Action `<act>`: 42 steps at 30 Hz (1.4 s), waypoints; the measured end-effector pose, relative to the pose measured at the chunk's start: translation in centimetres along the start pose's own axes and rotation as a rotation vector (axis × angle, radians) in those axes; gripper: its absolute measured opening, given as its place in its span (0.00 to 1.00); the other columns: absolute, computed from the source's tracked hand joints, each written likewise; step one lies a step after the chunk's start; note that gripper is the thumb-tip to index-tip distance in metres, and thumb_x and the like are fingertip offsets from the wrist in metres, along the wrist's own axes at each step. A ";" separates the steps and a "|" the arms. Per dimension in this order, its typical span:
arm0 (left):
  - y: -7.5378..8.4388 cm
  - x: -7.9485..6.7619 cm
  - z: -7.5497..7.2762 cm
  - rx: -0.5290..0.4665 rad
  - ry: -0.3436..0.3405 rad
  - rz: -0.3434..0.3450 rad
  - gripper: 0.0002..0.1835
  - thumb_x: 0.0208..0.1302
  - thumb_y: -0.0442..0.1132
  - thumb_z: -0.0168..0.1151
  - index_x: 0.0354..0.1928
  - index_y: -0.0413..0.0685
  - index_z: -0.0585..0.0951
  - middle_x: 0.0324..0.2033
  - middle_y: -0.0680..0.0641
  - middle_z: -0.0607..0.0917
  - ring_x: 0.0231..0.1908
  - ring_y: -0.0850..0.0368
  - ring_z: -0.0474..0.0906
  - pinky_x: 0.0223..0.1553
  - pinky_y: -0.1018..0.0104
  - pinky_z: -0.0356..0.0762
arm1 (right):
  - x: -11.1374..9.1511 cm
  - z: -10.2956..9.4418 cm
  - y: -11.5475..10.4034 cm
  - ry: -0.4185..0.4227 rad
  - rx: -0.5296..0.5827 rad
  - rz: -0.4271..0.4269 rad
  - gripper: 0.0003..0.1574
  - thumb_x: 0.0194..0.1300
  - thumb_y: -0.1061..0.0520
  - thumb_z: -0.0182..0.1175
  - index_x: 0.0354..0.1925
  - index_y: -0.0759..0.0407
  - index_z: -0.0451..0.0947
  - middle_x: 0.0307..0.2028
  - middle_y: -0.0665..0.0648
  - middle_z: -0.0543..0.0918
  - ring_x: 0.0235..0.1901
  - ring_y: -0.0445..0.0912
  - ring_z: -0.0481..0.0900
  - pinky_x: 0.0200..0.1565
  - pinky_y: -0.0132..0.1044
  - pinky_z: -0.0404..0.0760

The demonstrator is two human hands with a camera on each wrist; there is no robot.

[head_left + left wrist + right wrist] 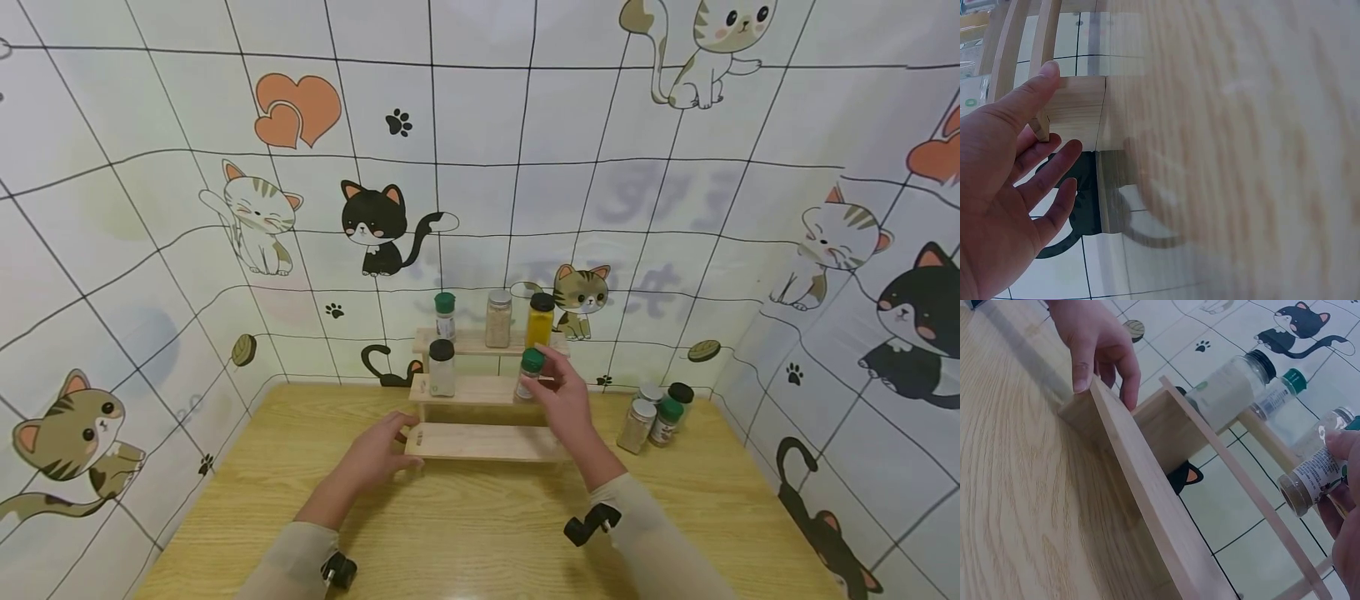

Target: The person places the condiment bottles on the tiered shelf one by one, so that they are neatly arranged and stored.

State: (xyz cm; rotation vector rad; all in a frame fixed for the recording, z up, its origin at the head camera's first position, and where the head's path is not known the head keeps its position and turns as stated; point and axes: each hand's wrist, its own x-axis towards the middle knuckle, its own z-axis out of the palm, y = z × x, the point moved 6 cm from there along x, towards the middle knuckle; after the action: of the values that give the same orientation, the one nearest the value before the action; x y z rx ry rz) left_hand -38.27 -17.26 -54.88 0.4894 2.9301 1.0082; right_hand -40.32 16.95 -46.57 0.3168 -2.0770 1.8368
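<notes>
A three-tier wooden spice rack (487, 442) stands on the table. My left hand (378, 454) grips the left end of its lowest tier; in the left wrist view the thumb of that hand (1004, 156) lies over the board's edge and the other fingers are on the far side. My right hand (562, 392) holds a small green-capped spice jar (1317, 481) by the middle tier's right end; whether its base touches the board I cannot tell. On that tier's left stands a black-capped jar (442, 371). The top tier bears a green-capped jar (445, 318), a beige-filled jar (498, 321) and a yellow jar (540, 321).
Several more spice jars stand grouped on the table to the right, among them a beige-filled one (636, 427) and a green-capped one (666, 423). A cat-printed, grid-lined covering (480, 200) rises behind and beside the wood-grain table (465, 525).
</notes>
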 end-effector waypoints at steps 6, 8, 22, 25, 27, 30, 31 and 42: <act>0.1 0.0 0.0 0.002 0.004 -0.004 0.39 0.61 0.49 0.87 0.72 0.53 0.81 0.63 0.54 0.83 0.57 0.52 0.86 0.56 0.45 0.85 | 1.0 1.9 -0.2 -0.033 -0.019 -0.007 0.36 0.71 0.59 0.78 0.72 0.45 0.81 0.55 0.60 0.88 0.53 0.55 0.86 0.53 0.33 0.86; 0.1 -0.1 -0.1 0.002 0.005 -0.006 0.39 0.61 0.48 0.87 0.72 0.53 0.81 0.63 0.54 0.83 0.56 0.52 0.86 0.56 0.44 0.85 | 1.2 2.4 -0.2 -0.040 -0.017 -0.006 0.36 0.71 0.60 0.78 0.73 0.48 0.81 0.55 0.60 0.88 0.53 0.55 0.86 0.54 0.35 0.86; 0.3 0.0 -0.1 0.009 0.012 0.000 0.39 0.60 0.48 0.87 0.72 0.51 0.81 0.63 0.53 0.83 0.56 0.51 0.86 0.56 0.44 0.85 | 2.0 4.9 -0.1 -0.070 -0.039 -0.011 0.37 0.71 0.63 0.77 0.74 0.49 0.80 0.56 0.60 0.87 0.57 0.54 0.84 0.58 0.42 0.87; 0.2 0.0 -0.1 0.007 0.007 0.004 0.39 0.60 0.48 0.87 0.72 0.51 0.81 0.63 0.52 0.83 0.56 0.51 0.86 0.57 0.44 0.85 | 1.8 5.2 0.2 -0.095 -0.046 -0.002 0.38 0.72 0.62 0.76 0.76 0.48 0.79 0.56 0.60 0.86 0.55 0.55 0.85 0.57 0.44 0.87; 0.1 0.0 -0.1 0.002 0.006 0.008 0.39 0.60 0.48 0.87 0.72 0.51 0.81 0.63 0.52 0.83 0.56 0.50 0.86 0.56 0.43 0.85 | 1.7 5.4 0.4 -0.103 -0.059 0.005 0.38 0.72 0.61 0.76 0.76 0.46 0.78 0.57 0.60 0.86 0.55 0.55 0.85 0.57 0.46 0.88; -0.1 0.0 0.0 0.010 0.009 0.009 0.39 0.61 0.48 0.87 0.73 0.52 0.80 0.63 0.52 0.83 0.56 0.51 0.86 0.56 0.44 0.85 | 1.5 5.5 0.4 -0.103 -0.085 -0.019 0.38 0.73 0.60 0.76 0.76 0.45 0.77 0.57 0.59 0.85 0.55 0.55 0.85 0.58 0.50 0.88; -0.1 0.1 0.0 0.013 0.012 0.006 0.39 0.61 0.48 0.87 0.73 0.52 0.80 0.64 0.53 0.83 0.57 0.51 0.86 0.56 0.44 0.85 | 1.5 5.5 0.4 -0.104 -0.097 -0.031 0.38 0.73 0.60 0.76 0.76 0.45 0.77 0.57 0.59 0.85 0.56 0.55 0.85 0.59 0.51 0.87; -0.1 -0.1 0.2 -0.001 0.009 0.004 0.39 0.61 0.48 0.87 0.73 0.53 0.80 0.64 0.53 0.83 0.57 0.51 0.86 0.56 0.45 0.85 | 1.3 5.8 0.6 -0.095 -0.139 -0.111 0.39 0.74 0.61 0.74 0.78 0.47 0.74 0.61 0.58 0.85 0.59 0.54 0.83 0.61 0.55 0.86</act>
State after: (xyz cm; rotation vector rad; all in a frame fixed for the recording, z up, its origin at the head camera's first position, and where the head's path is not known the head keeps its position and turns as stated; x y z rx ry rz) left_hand -38.24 -17.30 -55.09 0.4922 2.9375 1.0151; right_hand -42.38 11.36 -47.13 0.4812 -2.1901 1.6338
